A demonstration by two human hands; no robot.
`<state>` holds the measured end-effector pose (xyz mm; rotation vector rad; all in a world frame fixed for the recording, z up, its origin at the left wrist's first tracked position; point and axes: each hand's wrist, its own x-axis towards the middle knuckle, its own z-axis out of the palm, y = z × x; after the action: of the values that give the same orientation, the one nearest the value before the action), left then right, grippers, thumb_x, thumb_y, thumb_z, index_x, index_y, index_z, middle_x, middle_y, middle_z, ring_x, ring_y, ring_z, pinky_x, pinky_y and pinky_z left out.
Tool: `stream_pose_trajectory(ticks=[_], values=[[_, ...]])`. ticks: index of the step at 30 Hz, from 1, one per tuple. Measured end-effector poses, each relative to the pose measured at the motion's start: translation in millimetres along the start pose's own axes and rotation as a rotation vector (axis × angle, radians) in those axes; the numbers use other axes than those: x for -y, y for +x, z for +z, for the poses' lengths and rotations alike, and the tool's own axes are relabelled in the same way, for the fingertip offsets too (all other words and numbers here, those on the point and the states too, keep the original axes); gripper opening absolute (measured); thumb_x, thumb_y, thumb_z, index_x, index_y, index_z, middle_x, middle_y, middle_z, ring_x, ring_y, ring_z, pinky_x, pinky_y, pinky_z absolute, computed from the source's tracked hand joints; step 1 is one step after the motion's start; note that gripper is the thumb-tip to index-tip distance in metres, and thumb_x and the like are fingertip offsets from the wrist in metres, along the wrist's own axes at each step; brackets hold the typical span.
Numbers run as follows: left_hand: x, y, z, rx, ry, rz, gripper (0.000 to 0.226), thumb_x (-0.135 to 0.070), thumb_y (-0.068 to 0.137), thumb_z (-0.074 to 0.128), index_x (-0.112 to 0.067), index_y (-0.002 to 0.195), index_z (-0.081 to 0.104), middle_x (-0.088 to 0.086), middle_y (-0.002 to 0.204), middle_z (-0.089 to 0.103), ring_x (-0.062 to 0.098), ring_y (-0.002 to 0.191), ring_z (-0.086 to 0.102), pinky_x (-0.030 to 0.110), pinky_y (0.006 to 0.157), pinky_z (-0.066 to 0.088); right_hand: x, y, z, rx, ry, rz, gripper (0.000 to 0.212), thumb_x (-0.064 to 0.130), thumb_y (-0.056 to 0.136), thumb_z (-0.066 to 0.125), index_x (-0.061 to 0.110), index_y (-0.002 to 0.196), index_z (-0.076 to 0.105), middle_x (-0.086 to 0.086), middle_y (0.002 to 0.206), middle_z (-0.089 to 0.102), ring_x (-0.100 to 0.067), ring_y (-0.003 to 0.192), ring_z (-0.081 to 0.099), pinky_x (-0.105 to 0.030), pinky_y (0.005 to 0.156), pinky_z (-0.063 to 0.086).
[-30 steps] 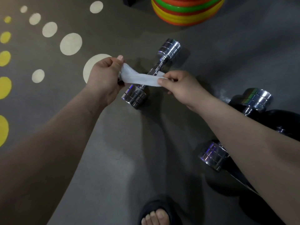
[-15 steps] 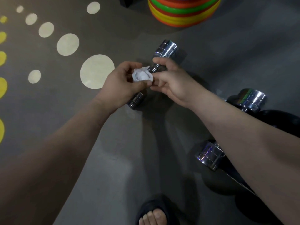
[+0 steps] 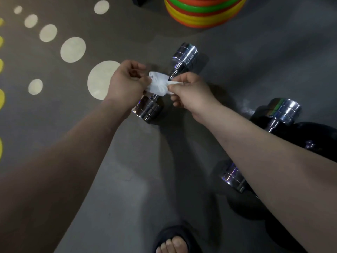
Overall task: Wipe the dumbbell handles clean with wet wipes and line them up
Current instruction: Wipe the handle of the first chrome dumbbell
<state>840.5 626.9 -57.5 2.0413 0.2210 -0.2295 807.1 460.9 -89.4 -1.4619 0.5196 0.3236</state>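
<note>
Head view, looking down at the floor [image 3: 127, 179]. Left hand [image 3: 125, 84] and right hand [image 3: 191, 94] are raised close together above a chrome dumbbell [image 3: 185, 55]. Both pinch a crumpled white wet wipe [image 3: 157, 84] between thumb and fingertips, and the remaining fingers of each hand are curled. The wipe hangs over the dumbbell's handle; contact with the handle cannot be told. This dumbbell lies on the floor at a slant, one head beneath the left wrist, the other further off to the right. A second chrome dumbbell [image 3: 281, 110] lies well apart on the right, partly hidden by the right forearm, with dark round objects [image 3: 317, 136] beside it. A stack of coloured discs [image 3: 204, 13] stands at the top edge. Pale dots [image 3: 73, 49] and yellow ones mark the floor on the left. A foot in a dark slipper [image 3: 173, 241] shows at the bottom edge.
</note>
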Motion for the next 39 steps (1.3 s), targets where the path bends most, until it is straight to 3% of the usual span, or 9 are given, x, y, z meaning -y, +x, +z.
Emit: stream_pose_trajectory(ticks=[5, 8, 12, 15, 23, 27, 33, 36, 39], values=[[-4, 14, 8, 0.095, 0.398, 0.111, 0.022, -0.006, 0.087, 0.054, -0.024, 0.086, 0.067, 0.002, 0.088, 0.069, 0.022, 0.075, 0.064, 0.023, 0.063, 0.049, -8, 8, 17, -0.082, -0.045, 0.015, 0.012, 0.009, 0.089, 0.071, 0.016, 0.086, 0.061, -0.002, 0.077, 0.064, -0.013, 0.058, 0.059, -0.029, 0.053, 0.054], [-2, 12, 7, 0.236, 0.557, 0.104, 0.018, -0.019, 0.092, 0.053, -0.025, 0.092, 0.070, -0.001, 0.087, 0.070, 0.018, 0.080, 0.063, 0.026, 0.070, 0.048, -17, 11, 20, -0.117, -0.078, 0.020, 0.016, 0.015, 0.087, 0.075, 0.022, 0.075, 0.067, 0.004, 0.070, 0.066, -0.012, 0.064, 0.060, -0.042, 0.077, 0.061], [8, 12, 7, 0.237, 0.595, 0.157, 0.014, -0.037, 0.087, 0.071, -0.027, 0.092, 0.063, -0.013, 0.081, 0.062, 0.003, 0.073, 0.057, 0.011, 0.063, 0.040, -18, 0, 18, -0.040, -0.012, 0.029, 0.010, 0.008, 0.093, 0.066, 0.018, 0.090, 0.063, 0.001, 0.079, 0.065, -0.012, 0.067, 0.060, -0.033, 0.073, 0.058], [10, 15, 10, 0.223, 0.634, 0.181, 0.024, -0.038, 0.083, 0.077, -0.025, 0.090, 0.058, -0.008, 0.082, 0.058, 0.012, 0.077, 0.054, 0.022, 0.060, 0.035, -18, -6, 14, -0.085, 0.036, 0.074, 0.015, 0.003, 0.092, 0.058, 0.018, 0.090, 0.056, -0.006, 0.093, 0.069, -0.016, 0.073, 0.065, -0.027, 0.065, 0.057], [1, 21, 24, 0.171, 0.610, 0.205, 0.023, -0.036, 0.081, 0.077, -0.022, 0.085, 0.059, -0.012, 0.070, 0.053, 0.008, 0.066, 0.049, 0.011, 0.048, 0.031, -31, -12, -2, -0.115, -0.223, 0.040, 0.009, 0.019, 0.091, 0.059, 0.021, 0.083, 0.062, 0.000, 0.073, 0.070, -0.022, 0.076, 0.073, -0.047, 0.078, 0.062], [-17, 35, 46, 0.125, 0.570, 0.207, 0.015, -0.026, 0.082, 0.075, -0.020, 0.090, 0.064, -0.004, 0.082, 0.058, 0.014, 0.079, 0.052, 0.019, 0.056, 0.028, -31, -5, -2, -0.113, -0.291, 0.038, 0.005, 0.026, 0.085, 0.058, 0.025, 0.083, 0.061, -0.002, 0.081, 0.071, -0.022, 0.082, 0.072, -0.048, 0.082, 0.061], [-12, 36, 39, 0.215, 0.625, 0.189, 0.017, -0.028, 0.086, 0.074, -0.024, 0.088, 0.057, -0.012, 0.071, 0.050, 0.017, 0.076, 0.050, 0.010, 0.048, 0.030, -8, 19, -15, -0.334, -0.494, -0.299, 0.026, 0.013, 0.087, 0.061, 0.012, 0.113, 0.056, -0.008, 0.115, 0.060, -0.017, 0.100, 0.052, -0.018, 0.083, 0.036], [-5, 33, 27, 0.253, 0.654, 0.137, 0.017, -0.032, 0.084, 0.076, -0.024, 0.089, 0.061, -0.012, 0.073, 0.057, 0.017, 0.075, 0.056, 0.023, 0.060, 0.036, 4, 40, -23, -0.378, -0.591, -0.355, 0.054, 0.025, 0.088, 0.066, 0.010, 0.137, 0.048, -0.013, 0.135, 0.050, -0.029, 0.125, 0.048, -0.038, 0.108, 0.039], [-8, 36, 30, 0.212, 0.642, 0.116, 0.019, -0.033, 0.081, 0.078, -0.022, 0.087, 0.064, -0.003, 0.081, 0.065, 0.019, 0.075, 0.060, 0.025, 0.064, 0.039, 11, 50, -33, -0.264, -0.724, -0.338, 0.077, 0.034, 0.092, 0.065, 0.014, 0.156, 0.028, -0.012, 0.155, 0.034, -0.033, 0.140, 0.034, -0.037, 0.117, 0.028]])
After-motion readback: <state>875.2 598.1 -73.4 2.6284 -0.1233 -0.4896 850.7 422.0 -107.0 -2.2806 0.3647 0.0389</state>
